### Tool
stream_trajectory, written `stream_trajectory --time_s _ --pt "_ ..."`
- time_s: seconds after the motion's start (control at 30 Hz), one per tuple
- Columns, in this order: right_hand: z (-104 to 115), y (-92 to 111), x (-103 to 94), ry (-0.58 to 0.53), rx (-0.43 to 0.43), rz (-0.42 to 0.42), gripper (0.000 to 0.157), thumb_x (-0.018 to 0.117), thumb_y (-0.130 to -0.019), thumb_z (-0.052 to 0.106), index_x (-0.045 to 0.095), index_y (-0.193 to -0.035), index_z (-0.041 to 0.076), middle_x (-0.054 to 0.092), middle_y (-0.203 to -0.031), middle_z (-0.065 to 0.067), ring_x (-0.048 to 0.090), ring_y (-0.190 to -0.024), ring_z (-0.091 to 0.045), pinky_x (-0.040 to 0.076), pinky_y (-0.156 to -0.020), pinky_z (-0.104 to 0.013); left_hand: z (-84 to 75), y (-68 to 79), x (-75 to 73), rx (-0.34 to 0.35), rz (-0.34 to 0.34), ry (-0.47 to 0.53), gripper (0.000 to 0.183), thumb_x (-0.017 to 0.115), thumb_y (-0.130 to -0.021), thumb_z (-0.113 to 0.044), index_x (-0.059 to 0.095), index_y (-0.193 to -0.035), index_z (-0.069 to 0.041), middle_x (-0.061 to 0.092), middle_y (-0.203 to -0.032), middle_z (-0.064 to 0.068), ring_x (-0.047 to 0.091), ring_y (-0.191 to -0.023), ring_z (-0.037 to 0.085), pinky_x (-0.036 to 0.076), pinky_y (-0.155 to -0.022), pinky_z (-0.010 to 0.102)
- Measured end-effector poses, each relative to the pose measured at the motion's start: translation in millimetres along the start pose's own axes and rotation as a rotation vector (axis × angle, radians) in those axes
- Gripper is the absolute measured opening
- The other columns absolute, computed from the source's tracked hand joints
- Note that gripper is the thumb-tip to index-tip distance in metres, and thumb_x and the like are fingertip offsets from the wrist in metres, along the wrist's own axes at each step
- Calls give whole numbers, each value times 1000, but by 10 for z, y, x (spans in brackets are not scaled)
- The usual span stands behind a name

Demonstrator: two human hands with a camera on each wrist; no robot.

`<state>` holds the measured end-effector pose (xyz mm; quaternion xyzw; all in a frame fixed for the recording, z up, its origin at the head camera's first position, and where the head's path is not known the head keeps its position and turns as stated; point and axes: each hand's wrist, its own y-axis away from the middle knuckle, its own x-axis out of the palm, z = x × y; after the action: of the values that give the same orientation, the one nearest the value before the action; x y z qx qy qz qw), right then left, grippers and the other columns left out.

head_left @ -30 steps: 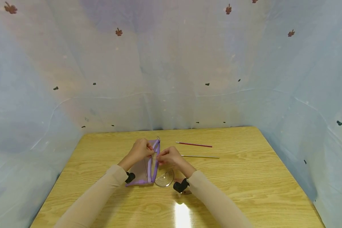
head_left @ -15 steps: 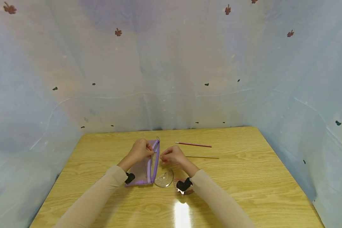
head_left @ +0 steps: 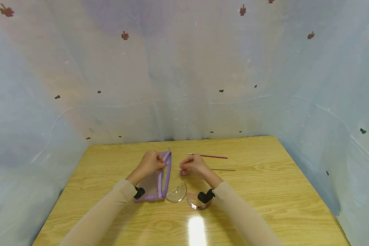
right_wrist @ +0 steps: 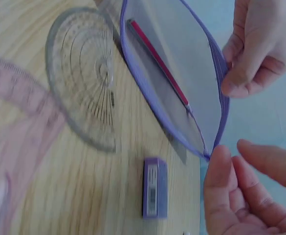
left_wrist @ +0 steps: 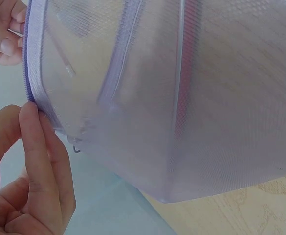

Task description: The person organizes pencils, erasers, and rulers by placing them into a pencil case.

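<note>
My left hand pinches the zippered edge of a purple mesh pencil pouch, holding its mouth apart. Inside the pouch lies a red pencil, seen through the opening in the right wrist view. My right hand hovers to the right of the mouth, thumb and forefinger apart and nothing between them. Below that hand a small purple eraser with a barcode label lies on the table. Nearer to me are a clear protractor and a pink protractor, the latter partly hidden by my right wrist.
On the wooden table, a red pencil and a yellowish pencil lie beyond and to the right of my right hand. A pale curtain encloses the back and sides.
My right hand has drawn back to the right from the pouch mouth, and the purple eraser now shows under it. The left hand keeps its hold on the pouch edge.
</note>
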<state>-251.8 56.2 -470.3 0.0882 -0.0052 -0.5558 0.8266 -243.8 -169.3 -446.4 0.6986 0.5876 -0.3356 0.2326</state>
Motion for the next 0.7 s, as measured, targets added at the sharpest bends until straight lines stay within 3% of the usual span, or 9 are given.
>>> stream_trajectory --time_s 0.13,0.47,0.7 --pt "-10 11 -95 43 -26 7 16 68 -91 -4 68 -103 -15 71 -92 -17 70 -88 -39 57 -85 -51 6 -1 2 -1 0 -3 13 74 -78 3 70 -67 -3 64 -57 -2 63 -49 11 51 -49 21" --pt "-33 80 -264 49 -59 6 15 66 -93 -4 67 -103 -14 69 -95 -18 65 -97 -50 53 -89 -59 14 10 3 -5 3 18 11 71 -78 3 70 -68 -3 65 -58 -1 65 -50 13 51 -49 21" --pt "-63 83 -376 109 -86 0 22 68 -93 1 66 -109 -14 69 -95 -19 68 -91 -44 55 -87 -56 2 14 1 -11 3 13 11 72 -78 3 70 -69 -3 65 -58 -1 64 -50 12 52 -49 22"
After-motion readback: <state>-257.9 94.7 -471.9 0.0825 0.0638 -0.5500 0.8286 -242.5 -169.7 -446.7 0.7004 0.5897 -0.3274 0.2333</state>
